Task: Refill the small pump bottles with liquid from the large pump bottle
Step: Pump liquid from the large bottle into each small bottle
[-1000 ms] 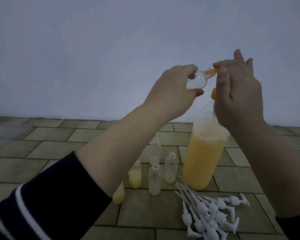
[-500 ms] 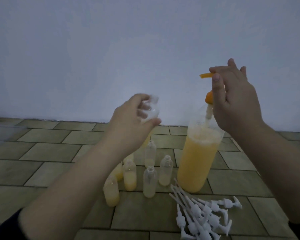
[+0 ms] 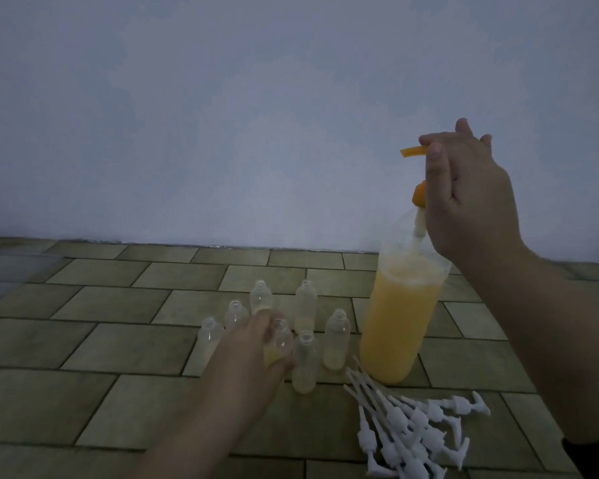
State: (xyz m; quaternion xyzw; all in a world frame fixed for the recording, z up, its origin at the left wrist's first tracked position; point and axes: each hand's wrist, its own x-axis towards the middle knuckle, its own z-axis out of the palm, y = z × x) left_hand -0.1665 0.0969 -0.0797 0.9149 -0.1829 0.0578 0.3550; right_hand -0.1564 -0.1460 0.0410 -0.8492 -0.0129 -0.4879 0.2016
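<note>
Small bottle (image 3: 280, 344) in left hand (image 3: 253, 354).

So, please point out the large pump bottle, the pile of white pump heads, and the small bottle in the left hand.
large pump bottle (image 3: 400, 323): head view, on its orange-filled body.
white pump heads (image 3: 426, 430): head view, middle of the pile.
small bottle (image 3: 280, 340): head view, on its clear shoulder.

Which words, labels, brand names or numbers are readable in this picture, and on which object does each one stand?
None can be read.
Large pump bottle: no label or print visible.
Small bottles: clear plastic, no label or print visible.
White pump heads: no marking visible.
Wall and floor tiles: no signs or writing.
</note>
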